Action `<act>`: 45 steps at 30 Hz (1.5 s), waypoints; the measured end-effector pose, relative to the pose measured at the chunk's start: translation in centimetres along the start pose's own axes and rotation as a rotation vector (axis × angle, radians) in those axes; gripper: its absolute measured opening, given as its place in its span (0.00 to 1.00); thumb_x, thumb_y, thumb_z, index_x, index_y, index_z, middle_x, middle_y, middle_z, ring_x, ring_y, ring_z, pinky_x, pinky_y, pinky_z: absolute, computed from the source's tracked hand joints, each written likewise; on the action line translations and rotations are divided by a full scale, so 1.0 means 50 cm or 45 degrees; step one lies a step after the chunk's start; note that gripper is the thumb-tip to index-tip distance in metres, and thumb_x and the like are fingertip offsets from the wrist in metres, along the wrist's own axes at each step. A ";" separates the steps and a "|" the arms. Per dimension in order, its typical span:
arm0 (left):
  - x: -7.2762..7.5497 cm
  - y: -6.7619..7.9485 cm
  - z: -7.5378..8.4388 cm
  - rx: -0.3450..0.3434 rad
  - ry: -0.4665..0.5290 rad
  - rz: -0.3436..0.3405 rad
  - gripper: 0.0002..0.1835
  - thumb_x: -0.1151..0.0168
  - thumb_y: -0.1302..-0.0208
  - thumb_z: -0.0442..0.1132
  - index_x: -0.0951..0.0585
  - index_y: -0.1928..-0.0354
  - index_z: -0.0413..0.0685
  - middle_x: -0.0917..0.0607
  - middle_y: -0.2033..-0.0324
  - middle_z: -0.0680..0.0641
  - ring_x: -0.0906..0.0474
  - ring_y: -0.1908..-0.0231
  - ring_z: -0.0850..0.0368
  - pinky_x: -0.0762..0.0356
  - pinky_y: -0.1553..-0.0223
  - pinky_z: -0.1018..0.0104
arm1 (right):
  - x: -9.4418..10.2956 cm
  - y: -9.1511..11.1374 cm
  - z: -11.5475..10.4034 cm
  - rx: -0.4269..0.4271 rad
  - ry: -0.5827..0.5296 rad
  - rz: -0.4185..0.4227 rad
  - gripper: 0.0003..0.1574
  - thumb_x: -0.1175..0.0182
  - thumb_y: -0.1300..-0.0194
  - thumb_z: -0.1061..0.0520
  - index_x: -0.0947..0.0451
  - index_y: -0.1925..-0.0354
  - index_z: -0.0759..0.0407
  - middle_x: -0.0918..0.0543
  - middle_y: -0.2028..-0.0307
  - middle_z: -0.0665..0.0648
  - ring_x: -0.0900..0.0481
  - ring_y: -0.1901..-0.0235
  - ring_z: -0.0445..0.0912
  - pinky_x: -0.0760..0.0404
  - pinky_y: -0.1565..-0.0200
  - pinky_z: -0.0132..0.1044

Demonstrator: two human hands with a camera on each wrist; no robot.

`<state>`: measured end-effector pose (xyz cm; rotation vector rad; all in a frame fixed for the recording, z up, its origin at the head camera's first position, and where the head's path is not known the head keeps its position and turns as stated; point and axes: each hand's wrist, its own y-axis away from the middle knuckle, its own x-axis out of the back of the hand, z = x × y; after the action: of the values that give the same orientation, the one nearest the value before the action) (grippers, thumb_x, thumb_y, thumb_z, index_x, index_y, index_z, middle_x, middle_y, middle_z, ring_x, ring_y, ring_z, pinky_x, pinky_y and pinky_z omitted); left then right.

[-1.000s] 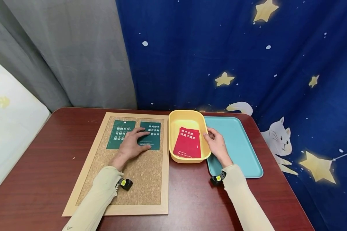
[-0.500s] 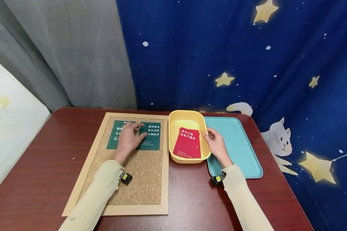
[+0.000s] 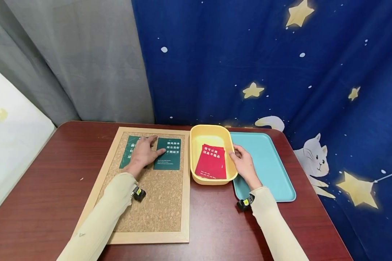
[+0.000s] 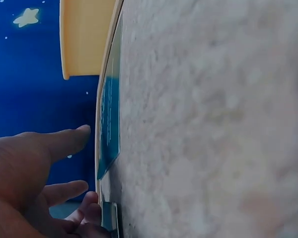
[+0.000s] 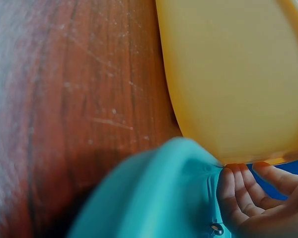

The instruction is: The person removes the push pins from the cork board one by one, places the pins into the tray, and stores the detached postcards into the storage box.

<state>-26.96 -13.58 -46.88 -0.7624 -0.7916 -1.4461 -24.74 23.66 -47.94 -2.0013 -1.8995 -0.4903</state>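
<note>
My left hand (image 3: 144, 152) lies over the left green card (image 3: 124, 159) on the cork board (image 3: 153, 203), covering much of that card. Its thumb reaches out over the left edge of the right green card (image 3: 170, 159), which carries white print. In the left wrist view several fingertips (image 4: 92, 210) are at the left card's edge, and the thumb stands off the board. My right hand (image 3: 243, 161) holds the right side of a yellow plastic bin (image 3: 212, 135), thumb at the rim and fingers against the outer wall. Red printed cards (image 3: 212, 165) lie inside the bin.
A teal tray (image 3: 271, 166) lies to the right, partly under the right hand and beside the bin. The cork board has a pale wooden frame (image 3: 150, 237). Everything lies on a reddish-brown table (image 3: 36, 174), with a blue starry curtain (image 3: 215, 65) behind.
My left hand has moved left from the right green card onto the left one, uncovering the right card's text. My right hand and the bin have stayed in place.
</note>
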 end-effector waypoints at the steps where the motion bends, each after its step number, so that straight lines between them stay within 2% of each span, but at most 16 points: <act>1: 0.000 -0.002 0.000 0.000 -0.014 -0.010 0.42 0.34 0.37 0.57 0.36 0.26 0.47 0.24 0.48 0.37 0.30 0.44 0.39 0.26 0.46 0.43 | 0.000 0.000 0.000 0.002 0.000 0.001 0.26 0.46 0.26 0.53 0.29 0.33 0.58 0.19 0.46 0.64 0.18 0.48 0.55 0.17 0.49 0.43; 4: 0.001 -0.007 -0.001 0.009 -0.050 -0.046 0.45 0.35 0.38 0.59 0.39 0.25 0.48 0.24 0.47 0.37 0.30 0.44 0.39 0.27 0.46 0.43 | 0.001 0.001 0.002 0.004 0.005 0.000 0.26 0.46 0.25 0.53 0.30 0.33 0.57 0.19 0.45 0.64 0.18 0.47 0.55 0.17 0.48 0.44; 10: 0.007 -0.009 0.002 0.055 -0.115 -0.134 0.52 0.34 0.41 0.64 0.45 0.22 0.51 0.31 0.39 0.30 0.34 0.38 0.34 0.27 0.44 0.39 | 0.000 0.001 0.007 0.001 0.000 0.000 0.26 0.46 0.25 0.53 0.30 0.32 0.57 0.19 0.45 0.64 0.19 0.47 0.55 0.17 0.47 0.46; 17: 0.013 -0.009 0.005 0.046 -0.174 -0.168 0.51 0.33 0.43 0.63 0.42 0.23 0.49 0.30 0.43 0.32 0.33 0.48 0.40 0.27 0.49 0.45 | 0.001 0.001 0.005 0.000 -0.004 0.004 0.26 0.45 0.26 0.53 0.29 0.33 0.56 0.19 0.45 0.64 0.19 0.47 0.55 0.17 0.48 0.45; 20: 0.014 -0.009 0.006 0.046 -0.167 -0.172 0.50 0.32 0.43 0.63 0.41 0.24 0.50 0.30 0.42 0.32 0.34 0.47 0.40 0.27 0.48 0.44 | 0.000 0.000 0.004 0.002 -0.004 0.007 0.26 0.45 0.26 0.53 0.29 0.33 0.57 0.19 0.46 0.64 0.18 0.48 0.55 0.16 0.50 0.42; 25: 0.013 -0.007 0.008 0.052 -0.124 -0.144 0.49 0.31 0.44 0.62 0.39 0.24 0.51 0.31 0.38 0.31 0.34 0.40 0.37 0.28 0.42 0.41 | -0.001 0.000 0.004 0.019 -0.005 0.028 0.26 0.44 0.27 0.54 0.28 0.34 0.58 0.18 0.47 0.65 0.17 0.50 0.55 0.16 0.55 0.34; 28: 0.011 -0.004 0.010 0.061 -0.088 -0.109 0.49 0.29 0.45 0.60 0.38 0.25 0.53 0.32 0.37 0.31 0.33 0.40 0.36 0.26 0.45 0.40 | -0.001 0.001 0.003 0.026 0.003 0.034 0.26 0.44 0.27 0.54 0.28 0.34 0.59 0.18 0.47 0.66 0.17 0.50 0.55 0.17 0.56 0.33; 32: 0.006 0.000 0.010 0.056 -0.029 -0.049 0.49 0.26 0.47 0.58 0.37 0.26 0.54 0.29 0.42 0.34 0.30 0.46 0.39 0.24 0.51 0.43 | -0.001 0.002 0.002 0.009 -0.007 0.032 0.25 0.44 0.27 0.54 0.28 0.34 0.58 0.18 0.47 0.65 0.18 0.50 0.55 0.16 0.53 0.38; 37: -0.001 -0.001 0.011 -0.014 0.115 0.018 0.48 0.23 0.48 0.50 0.36 0.27 0.50 0.24 0.51 0.40 0.28 0.55 0.44 0.26 0.53 0.50 | -0.001 0.001 0.001 -0.007 -0.014 0.026 0.26 0.44 0.27 0.53 0.28 0.34 0.57 0.18 0.46 0.64 0.18 0.48 0.55 0.17 0.48 0.46; 41: -0.004 0.000 0.015 -0.050 0.201 0.049 0.47 0.23 0.48 0.45 0.38 0.27 0.50 0.25 0.61 0.46 0.30 0.65 0.50 0.32 0.61 0.58 | -0.001 0.002 -0.001 -0.014 -0.007 0.025 0.26 0.44 0.26 0.52 0.28 0.34 0.57 0.19 0.46 0.64 0.18 0.48 0.55 0.18 0.46 0.48; 45: -0.006 0.000 0.013 -0.067 0.280 0.083 0.47 0.24 0.47 0.42 0.38 0.27 0.50 0.27 0.65 0.46 0.32 0.68 0.53 0.35 0.63 0.60 | -0.001 0.003 -0.003 -0.020 -0.005 0.021 0.26 0.44 0.26 0.52 0.28 0.34 0.56 0.19 0.46 0.64 0.18 0.48 0.55 0.17 0.46 0.48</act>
<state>-26.95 -12.85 -46.78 -0.6491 -0.5576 -1.4673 -24.60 23.53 -47.84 -2.0273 -1.8857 -0.4985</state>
